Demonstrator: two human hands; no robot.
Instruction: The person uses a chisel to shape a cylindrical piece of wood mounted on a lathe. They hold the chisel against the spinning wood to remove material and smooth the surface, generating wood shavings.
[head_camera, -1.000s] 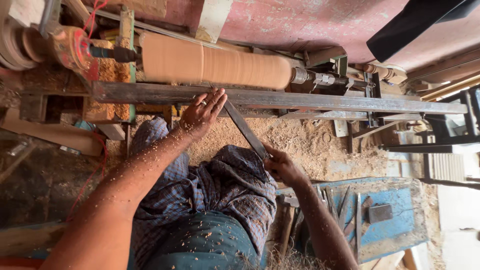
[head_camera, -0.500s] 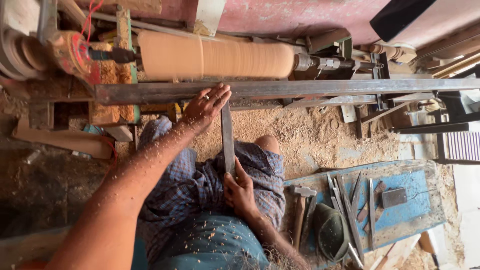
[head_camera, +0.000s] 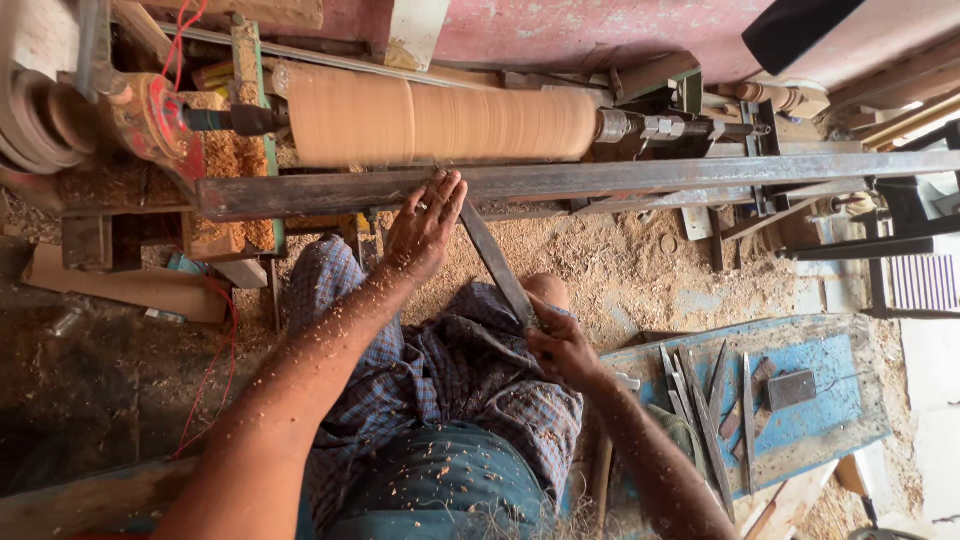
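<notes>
Two hands share one chisel: the right hand is closed around its near end by the knee, while the left hand lies with fingers spread, pressing the blade against the steel rail. The chisel's long axis runs diagonally from the right hand up toward the left, its tip just beyond the left fingertips, at the wooden cylinder.
</notes>
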